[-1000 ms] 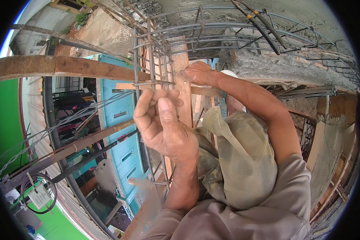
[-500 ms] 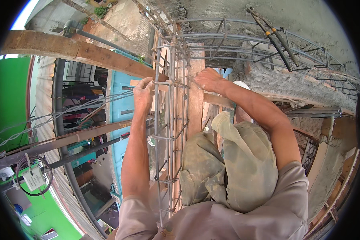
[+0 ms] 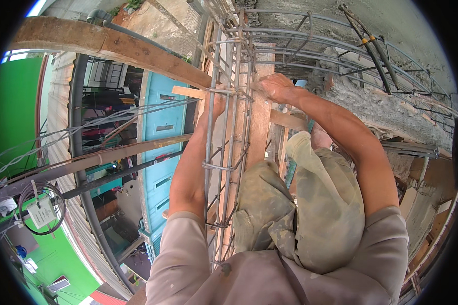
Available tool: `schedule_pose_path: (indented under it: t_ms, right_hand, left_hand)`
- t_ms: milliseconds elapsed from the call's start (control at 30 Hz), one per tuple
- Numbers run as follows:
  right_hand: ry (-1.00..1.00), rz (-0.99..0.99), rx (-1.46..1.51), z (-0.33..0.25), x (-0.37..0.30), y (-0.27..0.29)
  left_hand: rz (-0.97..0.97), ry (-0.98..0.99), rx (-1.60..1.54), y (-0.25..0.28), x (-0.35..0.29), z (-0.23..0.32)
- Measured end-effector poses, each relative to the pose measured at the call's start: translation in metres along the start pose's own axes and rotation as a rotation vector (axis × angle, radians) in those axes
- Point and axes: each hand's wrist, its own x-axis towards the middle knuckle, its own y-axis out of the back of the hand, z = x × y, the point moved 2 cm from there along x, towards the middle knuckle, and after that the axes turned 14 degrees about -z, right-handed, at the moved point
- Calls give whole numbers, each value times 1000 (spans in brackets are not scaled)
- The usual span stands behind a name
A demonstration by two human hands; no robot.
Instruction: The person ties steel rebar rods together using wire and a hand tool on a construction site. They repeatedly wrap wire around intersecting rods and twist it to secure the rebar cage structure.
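Observation:
A long cage of steel rebar (image 3: 218, 166) with square stirrups runs away from me, between my arms. My left hand (image 3: 218, 101) reaches in at the cage's left side, beside a stirrup (image 3: 230, 92). Bars partly cover this hand, and its fingers are hidden. At the right side of the same stirrup is my right hand (image 3: 275, 87), closed like a fist. Whatever it pinches is too small or too covered to make out. A wooden board (image 3: 261, 122) lies along the cage under my right hand.
Another rebar cage (image 3: 310, 38) branches right along rough concrete. Black-handled pincers (image 3: 374, 53) with orange bands rest on it. A thick wooden beam (image 3: 122, 53) comes in from the left. Twisted cables (image 3: 102, 119) cross above a drop beside blue panels (image 3: 160, 129).
My left hand has gone from the cage's outer left side to behind its bars. My right hand stays closed by the stirrup. The whole view has shifted slightly.

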Motion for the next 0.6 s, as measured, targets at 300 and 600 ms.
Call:
schedule_pose_path:
  t_ms: [300, 600]
  right_hand:
    - [-106, 7, -157, 2, -27, 9]
    - [-52, -119, -86, -7, 12, 4]
  left_hand:
    - [115, 295, -595, -9, -4, 5]
    - [238, 105, -471, -18, -3, -10]
